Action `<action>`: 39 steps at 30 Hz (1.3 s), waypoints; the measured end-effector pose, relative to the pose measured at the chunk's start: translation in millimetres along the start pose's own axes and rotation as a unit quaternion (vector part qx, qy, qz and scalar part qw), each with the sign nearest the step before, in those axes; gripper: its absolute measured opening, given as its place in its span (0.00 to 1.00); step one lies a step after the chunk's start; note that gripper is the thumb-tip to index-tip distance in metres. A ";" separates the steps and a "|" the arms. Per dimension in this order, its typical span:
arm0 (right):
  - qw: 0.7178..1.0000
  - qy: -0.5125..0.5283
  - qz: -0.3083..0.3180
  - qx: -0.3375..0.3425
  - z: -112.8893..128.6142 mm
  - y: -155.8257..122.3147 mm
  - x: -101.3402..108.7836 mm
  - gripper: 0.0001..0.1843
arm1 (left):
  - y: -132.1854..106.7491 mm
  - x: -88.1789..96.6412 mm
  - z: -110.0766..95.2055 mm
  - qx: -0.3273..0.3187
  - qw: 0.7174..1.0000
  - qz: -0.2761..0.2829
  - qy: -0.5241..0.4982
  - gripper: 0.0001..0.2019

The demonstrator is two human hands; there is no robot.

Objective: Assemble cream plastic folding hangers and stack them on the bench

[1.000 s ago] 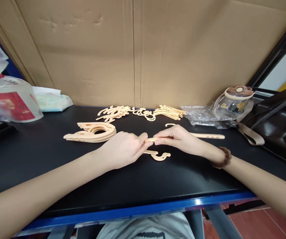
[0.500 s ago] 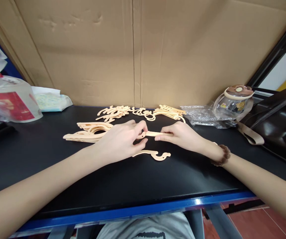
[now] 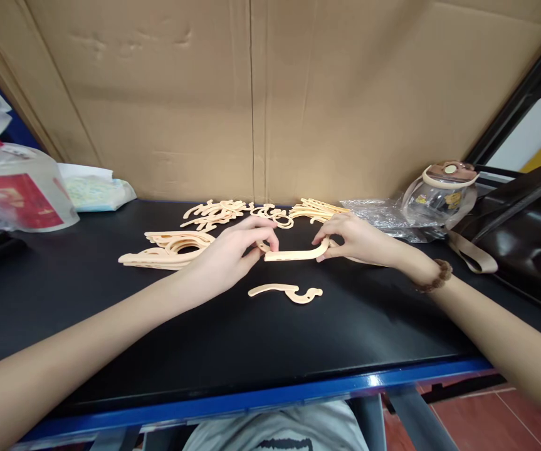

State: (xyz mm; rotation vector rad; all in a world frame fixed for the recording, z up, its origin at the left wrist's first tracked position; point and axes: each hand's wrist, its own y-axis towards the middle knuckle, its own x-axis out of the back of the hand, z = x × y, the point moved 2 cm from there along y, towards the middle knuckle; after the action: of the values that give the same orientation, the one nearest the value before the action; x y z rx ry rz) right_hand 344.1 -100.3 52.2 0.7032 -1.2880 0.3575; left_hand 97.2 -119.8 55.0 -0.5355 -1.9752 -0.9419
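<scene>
Between my two hands is a beige plastic folding hanger part (image 3: 293,255), a long bar curving up at its right end. My left hand (image 3: 246,245) pinches its left end, where a small rounded piece with a hole shows partly behind the fingers. Thumb and fingers of my right hand (image 3: 349,238) grip the curved right end. Another thin part of it passes under the right hand. Nearer me, a beige hook piece (image 3: 301,295) with a curved arm lies flat on the table. Folded hangers (image 3: 162,254) are stacked beside my left hand.
Behind my hands lie a pile of hook pieces (image 3: 218,213), some ring-shaped pieces (image 3: 274,216) and a bundle of bars (image 3: 315,208). Clear plastic wrap (image 3: 383,216), a jar-like bottle (image 3: 444,194) and a dark bag (image 3: 524,238) stand right. Tissues (image 3: 96,191) and a plastic bag (image 3: 21,188) are left.
The held hanger part has turned so that its long side and curved end face me. My right hand has shifted slightly right and up; my left hand has moved slightly off the loose hook piece.
</scene>
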 end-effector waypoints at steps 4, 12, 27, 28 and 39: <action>0.999 0.013 0.007 -0.048 0.8 0.2 -7.8 0.23 | 0.4 -3.8 -4.5 0.057 0.994 0.022 -0.091 0.17; 0.998 -0.003 -0.019 -0.062 19.8 -0.6 -15.4 0.21 | -2.1 -11.0 -17.4 0.034 0.995 0.051 -0.082 0.19; 0.998 0.033 -0.022 -0.041 21.6 -0.4 -14.2 0.19 | -1.5 -10.8 -17.0 0.038 0.988 0.120 -0.085 0.16; 0.998 0.041 -0.019 -0.042 21.1 -0.5 -13.9 0.20 | -1.0 -11.0 -15.8 0.047 0.988 0.120 -0.083 0.16; 0.997 0.022 -0.038 -0.063 20.6 -2.1 -13.0 0.26 | 3.1 -5.6 22.2 0.014 0.998 -0.003 0.058 0.10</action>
State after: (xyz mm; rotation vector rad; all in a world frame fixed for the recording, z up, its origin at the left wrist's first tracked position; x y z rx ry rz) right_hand 326.6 -113.6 41.6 0.6319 -1.2271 0.2275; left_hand 90.7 -100.6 43.9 -0.4489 -1.8844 -0.9262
